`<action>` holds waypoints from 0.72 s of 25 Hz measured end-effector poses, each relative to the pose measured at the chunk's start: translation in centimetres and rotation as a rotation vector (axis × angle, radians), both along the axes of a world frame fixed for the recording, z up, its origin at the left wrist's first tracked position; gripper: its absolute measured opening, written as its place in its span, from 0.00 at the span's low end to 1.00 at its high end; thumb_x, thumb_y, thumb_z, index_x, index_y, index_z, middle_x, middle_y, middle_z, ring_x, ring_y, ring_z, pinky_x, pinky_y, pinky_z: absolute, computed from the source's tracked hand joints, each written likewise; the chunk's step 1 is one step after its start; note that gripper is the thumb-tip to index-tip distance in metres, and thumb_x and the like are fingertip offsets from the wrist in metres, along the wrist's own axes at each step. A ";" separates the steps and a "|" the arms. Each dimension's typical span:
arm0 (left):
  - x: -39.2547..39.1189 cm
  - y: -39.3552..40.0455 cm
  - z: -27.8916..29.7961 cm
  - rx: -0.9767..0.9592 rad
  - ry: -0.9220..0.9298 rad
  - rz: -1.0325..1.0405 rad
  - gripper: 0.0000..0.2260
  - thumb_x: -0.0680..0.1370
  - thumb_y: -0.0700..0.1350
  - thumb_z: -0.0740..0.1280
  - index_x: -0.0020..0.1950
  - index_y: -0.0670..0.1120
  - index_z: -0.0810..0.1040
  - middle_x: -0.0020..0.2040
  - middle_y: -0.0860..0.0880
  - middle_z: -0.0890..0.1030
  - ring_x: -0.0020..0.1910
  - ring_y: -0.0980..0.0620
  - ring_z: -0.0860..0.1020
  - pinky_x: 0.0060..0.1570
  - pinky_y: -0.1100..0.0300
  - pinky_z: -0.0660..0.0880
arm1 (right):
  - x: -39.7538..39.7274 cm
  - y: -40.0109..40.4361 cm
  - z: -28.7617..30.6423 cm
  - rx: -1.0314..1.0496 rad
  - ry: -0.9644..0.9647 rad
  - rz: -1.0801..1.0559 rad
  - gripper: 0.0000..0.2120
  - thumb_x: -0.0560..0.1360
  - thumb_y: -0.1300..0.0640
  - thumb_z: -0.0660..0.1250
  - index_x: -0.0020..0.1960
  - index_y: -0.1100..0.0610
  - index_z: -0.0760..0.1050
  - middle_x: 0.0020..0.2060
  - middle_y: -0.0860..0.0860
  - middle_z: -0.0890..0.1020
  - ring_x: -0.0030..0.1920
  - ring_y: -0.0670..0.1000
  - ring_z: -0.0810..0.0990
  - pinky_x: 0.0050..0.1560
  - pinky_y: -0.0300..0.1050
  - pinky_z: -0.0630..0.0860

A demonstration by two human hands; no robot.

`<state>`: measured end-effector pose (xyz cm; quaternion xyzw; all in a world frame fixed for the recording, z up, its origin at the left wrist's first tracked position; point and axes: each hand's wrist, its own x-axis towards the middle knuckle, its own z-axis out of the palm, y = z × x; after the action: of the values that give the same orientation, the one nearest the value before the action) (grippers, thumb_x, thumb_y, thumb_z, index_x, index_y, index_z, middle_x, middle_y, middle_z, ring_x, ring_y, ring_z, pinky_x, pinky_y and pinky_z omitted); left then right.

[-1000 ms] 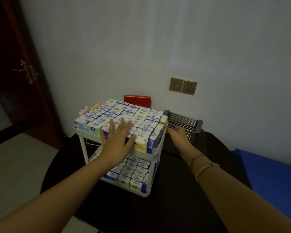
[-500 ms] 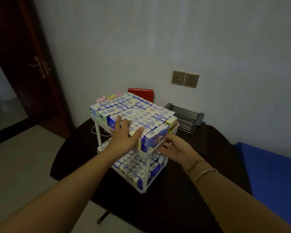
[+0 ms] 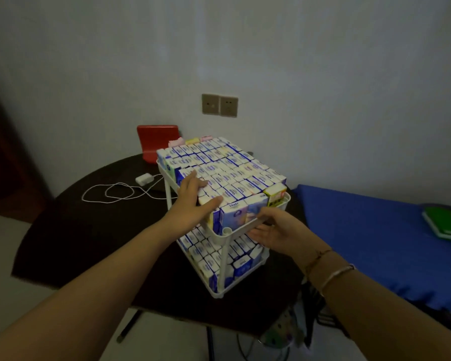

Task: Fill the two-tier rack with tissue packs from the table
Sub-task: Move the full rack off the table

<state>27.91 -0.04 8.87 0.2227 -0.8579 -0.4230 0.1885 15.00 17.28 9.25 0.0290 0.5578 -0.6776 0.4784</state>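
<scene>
A white two-tier rack stands on the dark round table. Its top tier is packed with several blue-and-white tissue packs set upright, with a yellow pack at the near right corner. More packs fill the lower tier. My left hand lies flat on the packs at the top tier's near left corner, fingers straight. My right hand touches the top tier's near rim from the right, fingers extended under the rim.
A red object stands behind the rack by the wall. A white charger with a looped cable lies on the table's left part. A blue surface with a green item is to the right.
The rack has turned so a corner points toward me, and the view shifted right. My right hand came from behind the rack to its near rim. My left hand stayed on the top packs.
</scene>
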 end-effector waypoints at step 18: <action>-1.6 3.4 2.7 0.015 -0.215 0.030 0.35 0.70 0.59 0.71 0.74 0.54 0.62 0.78 0.51 0.42 0.77 0.46 0.47 0.72 0.49 0.55 | -5.6 3.1 2.2 0.283 0.605 -0.053 0.28 0.79 0.40 0.50 0.61 0.63 0.72 0.35 0.55 0.81 0.44 0.54 0.78 0.57 0.49 0.74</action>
<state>26.32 3.39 11.61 0.2811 -0.8664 -0.4004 0.1000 9.38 20.34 11.43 -0.0929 0.7622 -0.5834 0.2648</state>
